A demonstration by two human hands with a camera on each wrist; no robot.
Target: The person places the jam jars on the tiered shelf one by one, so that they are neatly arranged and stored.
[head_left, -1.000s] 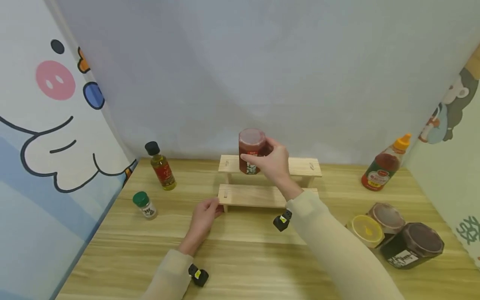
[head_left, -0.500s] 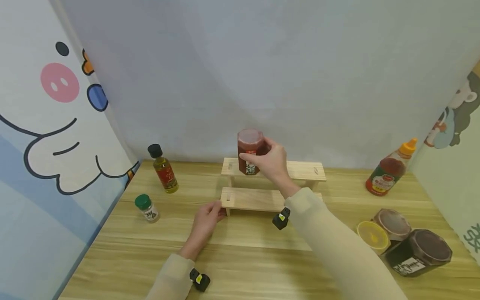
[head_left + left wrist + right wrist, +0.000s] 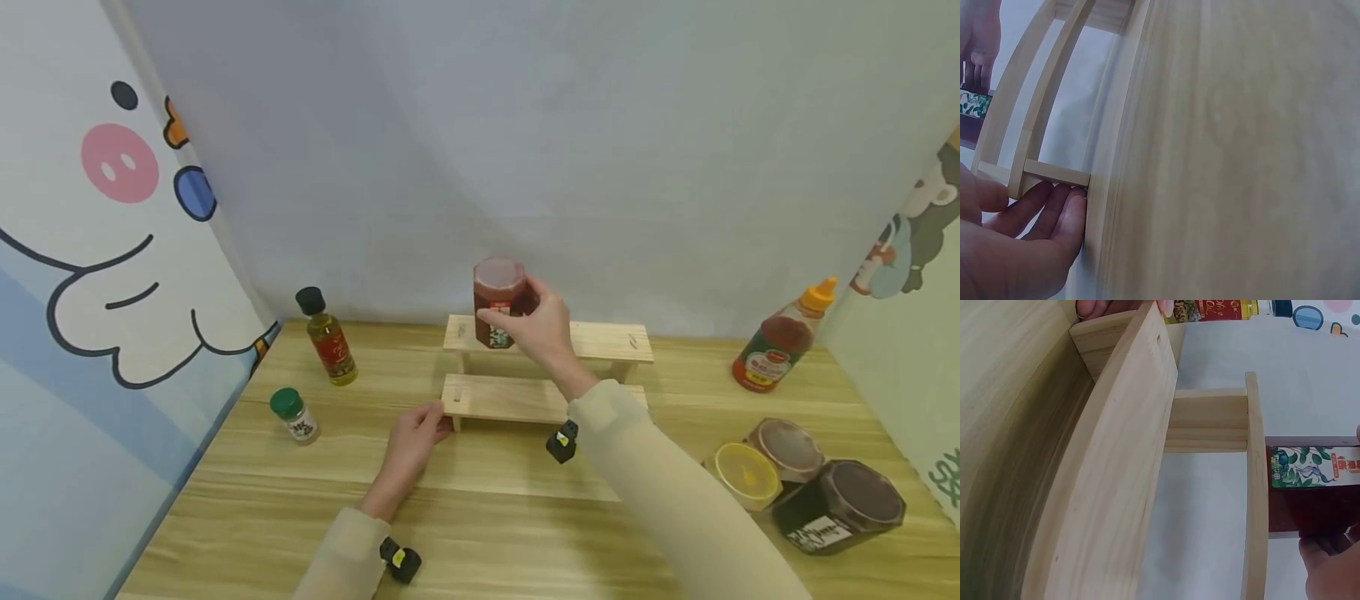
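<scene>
My right hand (image 3: 542,327) holds a dark red lidded jar (image 3: 495,287) upright at the left part of the upper step of a two-tier wooden rack (image 3: 510,397). Thumb and fingers lie on opposite sides of it. Seen from the right wrist, the jar (image 3: 1310,512) has a leafy label, and its base is right at the upper board. My left hand (image 3: 411,437) grips the left end of the lower step. In the left wrist view, its thumb is at the board's edge and the other fingers (image 3: 1063,215) lie against the end leg.
At left stand an olive oil bottle (image 3: 330,346) and a green-capped shaker (image 3: 295,417). A sauce bottle with an orange cap (image 3: 780,342) is at right. Nearer are a yellow-lidded jar (image 3: 746,473), a brownish-lidded jar (image 3: 787,448) and a large dark jar (image 3: 840,504). A wall rises behind the rack.
My right hand has shifted the jar slightly left along the upper step. My left hand keeps its grip on the rack's end. The head view has turned a little.
</scene>
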